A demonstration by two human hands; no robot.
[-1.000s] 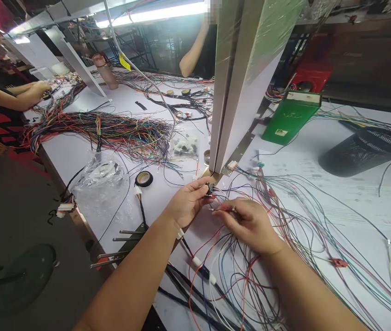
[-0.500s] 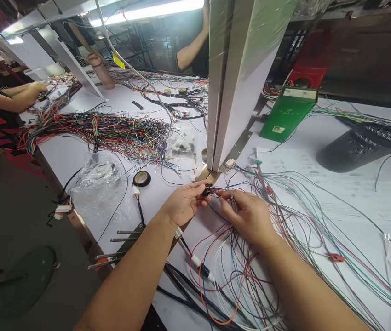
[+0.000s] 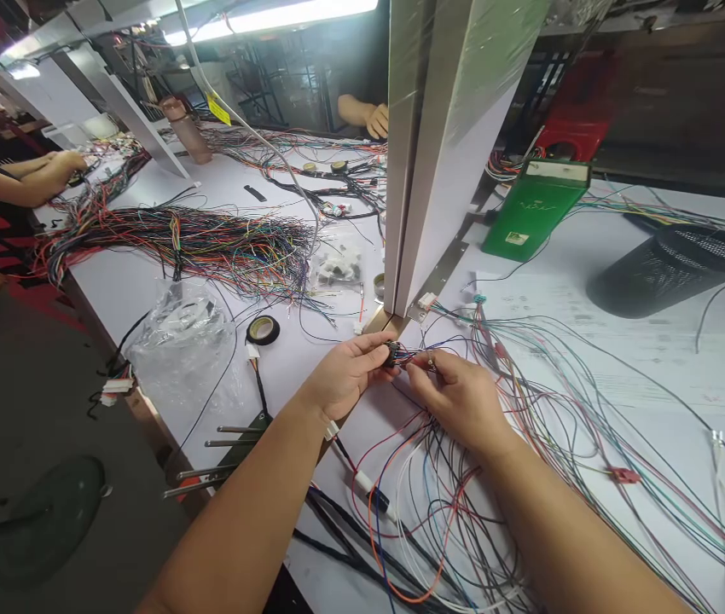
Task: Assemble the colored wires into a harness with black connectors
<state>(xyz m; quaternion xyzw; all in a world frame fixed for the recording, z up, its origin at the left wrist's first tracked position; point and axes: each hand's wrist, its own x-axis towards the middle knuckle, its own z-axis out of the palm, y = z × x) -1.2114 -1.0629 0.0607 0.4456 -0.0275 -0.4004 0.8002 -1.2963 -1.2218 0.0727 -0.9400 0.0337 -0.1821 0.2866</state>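
Observation:
Between the thumb and fingers of my left hand (image 3: 353, 371) is a small black connector (image 3: 391, 354), with several thin coloured wires running out of its right side. Close beside it, my right hand (image 3: 458, 392) pinches a thin wire (image 3: 408, 358) near the connector; the wire's tip is too small to make out. Below both hands, a loose tangle of red, white, orange and dark wires (image 3: 445, 503) spreads over the white table. A white connector (image 3: 362, 483) on a dark cable lies under my left wrist.
A metal post (image 3: 410, 170) rises just beyond my hands. To the left lie a black tape roll (image 3: 263, 330), a plastic bag (image 3: 183, 341) and a thick wire bundle (image 3: 196, 243). At right are a green box (image 3: 535, 209) and a black mesh cup (image 3: 669, 269). Co-workers' hands (image 3: 375, 119) show behind.
My left hand has turned slightly and shifted a little right with the black connector. My right hand stays almost in place. Behind the post, a co-worker's raised arm has come down to the table.

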